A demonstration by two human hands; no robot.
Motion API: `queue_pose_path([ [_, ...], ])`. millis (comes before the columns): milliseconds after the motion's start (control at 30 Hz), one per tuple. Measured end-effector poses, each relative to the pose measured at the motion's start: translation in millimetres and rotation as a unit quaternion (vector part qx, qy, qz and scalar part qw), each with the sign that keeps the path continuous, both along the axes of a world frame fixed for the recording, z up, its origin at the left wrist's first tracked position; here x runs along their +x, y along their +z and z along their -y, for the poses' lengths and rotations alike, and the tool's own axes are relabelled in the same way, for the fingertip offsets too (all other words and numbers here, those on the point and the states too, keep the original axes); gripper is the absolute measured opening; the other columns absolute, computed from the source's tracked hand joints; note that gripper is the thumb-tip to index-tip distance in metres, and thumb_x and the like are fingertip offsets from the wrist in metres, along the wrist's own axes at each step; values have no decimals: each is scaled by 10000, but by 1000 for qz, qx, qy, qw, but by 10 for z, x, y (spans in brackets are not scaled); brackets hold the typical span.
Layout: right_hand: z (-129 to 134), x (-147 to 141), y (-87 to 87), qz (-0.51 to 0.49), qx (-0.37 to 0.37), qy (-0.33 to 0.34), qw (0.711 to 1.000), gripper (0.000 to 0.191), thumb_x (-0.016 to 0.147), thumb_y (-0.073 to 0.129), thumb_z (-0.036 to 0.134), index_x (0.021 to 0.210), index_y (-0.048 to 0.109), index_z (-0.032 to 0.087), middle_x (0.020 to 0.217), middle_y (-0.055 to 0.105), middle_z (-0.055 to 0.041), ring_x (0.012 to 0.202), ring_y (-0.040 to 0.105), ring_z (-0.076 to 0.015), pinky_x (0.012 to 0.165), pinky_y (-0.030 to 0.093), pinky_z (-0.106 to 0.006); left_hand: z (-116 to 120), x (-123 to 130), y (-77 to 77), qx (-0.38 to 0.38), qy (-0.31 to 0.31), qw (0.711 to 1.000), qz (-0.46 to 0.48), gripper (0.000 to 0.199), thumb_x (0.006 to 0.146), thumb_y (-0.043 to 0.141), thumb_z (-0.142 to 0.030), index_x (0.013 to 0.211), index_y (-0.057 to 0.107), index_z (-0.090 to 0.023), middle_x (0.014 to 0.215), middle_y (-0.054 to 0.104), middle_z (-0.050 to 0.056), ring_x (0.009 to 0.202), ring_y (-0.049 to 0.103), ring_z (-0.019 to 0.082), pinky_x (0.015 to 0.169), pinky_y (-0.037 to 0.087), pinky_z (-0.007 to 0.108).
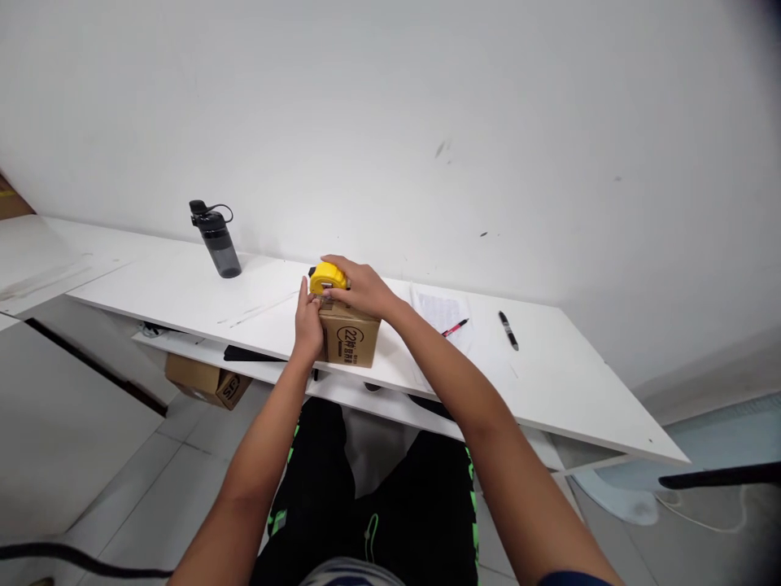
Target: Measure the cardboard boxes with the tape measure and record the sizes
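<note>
A small brown cardboard box (351, 338) with dark printing stands near the front edge of the white desk (268, 297). Over its top is a yellow tape measure (328, 277), gripped by my right hand (361, 286) with fingers over it and the thumb below. My left hand (309, 325) is against the left side of the box, its thumb and fingertips up near the tape measure; whether it pinches the tape end is too small to tell.
A dark water bottle (220, 244) stands at the back left. Right of the box lie papers (439, 309), a red pen (455, 327) and a black marker (508, 330). Another carton (204, 380) is under the desk, below a lower shelf (211, 350).
</note>
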State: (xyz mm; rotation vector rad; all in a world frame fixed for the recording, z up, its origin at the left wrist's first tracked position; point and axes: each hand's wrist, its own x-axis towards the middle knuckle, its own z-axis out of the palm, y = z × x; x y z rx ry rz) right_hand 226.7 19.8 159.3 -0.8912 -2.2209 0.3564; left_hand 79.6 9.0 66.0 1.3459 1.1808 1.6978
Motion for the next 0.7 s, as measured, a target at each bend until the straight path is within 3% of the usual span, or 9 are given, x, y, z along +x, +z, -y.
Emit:
queue_pose_path([
  [67,112,123,-35,-70,16,-18,997,573,847,638,347,1395,488,268,1429,539,-52,1220,557,-259,1071,402,-434,12,-40,13,-35,12,999,13,683,912,431,-286,1557,206,-279,1434,525,101,1210,590,242,1029,457,409],
  [133,301,300,-127,-151,17,-50,987,600,827,679,398,1387,494,284,1451,509,-50,1289,505,-258,1096,390,-415,106,-81,63,-25,59,997,-30,783,898,508,-361,1570,121,-253,1547,375,140,1390,420,275,1135,342,457],
  [200,564,469,-291,-239,-1,-81,968,640,797,714,455,1377,494,296,1434,511,-51,1308,486,-251,1097,402,-398,292,-75,117,46,119,985,-117,967,826,633,-474,1571,79,-204,1629,174,156,1517,122,298,1216,147,486],
  [267,863,576,-518,-331,-37,-103,937,682,772,732,510,1370,487,294,1383,538,-63,1240,539,-240,1047,458,-381,548,33,123,145,105,970,-165,1086,758,683,-595,1570,74,-207,1649,88,143,1527,18,308,1227,70,488],
  [367,1269,610,-892,-414,-102,-107,898,727,769,704,598,1378,465,280,1269,605,-73,1081,626,-223,918,543,-352,952,411,-14,196,-64,974,-91,1078,753,617,-713,1566,73,-262,1615,218,157,1493,223,312,1174,280,477],
  [467,1506,655,-1164,-414,-82,-118,899,704,798,616,686,1354,510,267,1293,605,-83,1112,620,-228,949,526,-348,1180,858,-247,87,-207,974,-11,796,798,584,-691,1420,436,-217,1333,579,169,1199,595,298,954,514,415],
  [533,1523,794,-1248,-398,-61,-122,907,680,869,398,759,1259,608,243,1218,656,-92,1089,638,-229,942,524,-356,1167,1074,-375,37,-252,967,19,662,770,630,-673,1209,600,-178,1079,687,127,949,680,259,814,558,377],
  [600,1412,1029,-1267,-361,-52,-131,922,747,919,198,748,1095,702,226,1037,721,-90,982,676,-222,883,536,-354,1039,1218,-445,8,-291,957,11,599,718,698,-642,1078,644,-167,940,703,84,820,674,221,738,557,343],
  [700,1033,1466,-1246,-240,-22,-230,943,600,963,303,644,1001,729,223,879,738,-62,865,689,-205,841,517,-325,736,1379,-471,-24,-315,946,-64,533,678,767,-558,1024,655,-168,885,704,46,765,645,179,713,528,298],
])
